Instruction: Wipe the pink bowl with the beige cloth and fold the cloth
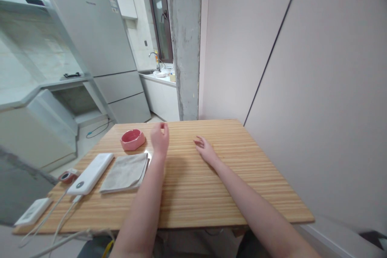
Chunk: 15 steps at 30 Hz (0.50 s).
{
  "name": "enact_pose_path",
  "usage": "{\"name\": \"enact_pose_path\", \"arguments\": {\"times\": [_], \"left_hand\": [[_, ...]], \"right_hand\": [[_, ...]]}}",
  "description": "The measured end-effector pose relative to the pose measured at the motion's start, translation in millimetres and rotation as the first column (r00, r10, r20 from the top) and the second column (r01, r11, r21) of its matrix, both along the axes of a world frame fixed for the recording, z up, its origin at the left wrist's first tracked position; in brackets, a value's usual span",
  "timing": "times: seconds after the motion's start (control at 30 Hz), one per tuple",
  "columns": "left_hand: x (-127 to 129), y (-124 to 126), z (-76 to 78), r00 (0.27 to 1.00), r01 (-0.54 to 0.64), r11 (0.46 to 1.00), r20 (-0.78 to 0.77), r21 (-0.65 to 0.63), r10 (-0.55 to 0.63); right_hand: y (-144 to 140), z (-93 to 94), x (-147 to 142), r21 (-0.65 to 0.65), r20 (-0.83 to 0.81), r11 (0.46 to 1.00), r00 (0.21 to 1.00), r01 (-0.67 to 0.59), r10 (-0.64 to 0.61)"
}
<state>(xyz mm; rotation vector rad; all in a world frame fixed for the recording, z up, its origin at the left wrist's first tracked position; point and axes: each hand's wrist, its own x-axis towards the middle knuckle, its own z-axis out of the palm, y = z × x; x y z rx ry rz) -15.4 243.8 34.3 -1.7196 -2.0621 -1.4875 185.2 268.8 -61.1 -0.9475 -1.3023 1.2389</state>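
My left hand [159, 139] is raised a little above the wooden table [193, 193], its fingers curled into a loose fist. A small dark gap shows between thumb and fingers, and no object shows in it. To its left stands a pink ashtray-like dish [133, 140] with a low, angular rim. A folded grey cloth [125, 172] lies flat beside my left forearm. My right hand [206, 149] rests on the table further right, fingers slightly bent and apart, holding nothing.
Left of the cloth lies a white power bank [90, 174] with a cable plugged in. A reddish-brown roll [67, 176] and a white flat box [33, 211] sit near the left edge. Cables hang over the front edge. A fridge [87, 28], a concrete pillar [185, 44] and a wall stand beyond.
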Motion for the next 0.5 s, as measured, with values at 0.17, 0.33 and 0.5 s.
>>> {"name": "enact_pose_path", "arguments": {"times": [0.17, 0.33, 0.5], "left_hand": [[-92, -8, 6.2, 0.884, -0.468, 0.836, -0.146, -0.287, 0.445], [-121, -7, -15.7, 0.916, -0.391, 0.823, -0.26, -0.412, 0.305], [-107, -2, -4.5, 0.939, -0.22, 0.918, -0.325, -0.329, 0.109]], "right_hand": [[3, -0.1, -2, -0.056, -0.058, 0.998, 0.998, 0.02, -0.023], [3, 3.1, -3, -0.075, -0.11, 0.997, 0.993, 0.032, -0.041], [5, 5.2, -2, -0.129, -0.151, 0.988, 0.983, 0.083, -0.102]]}}
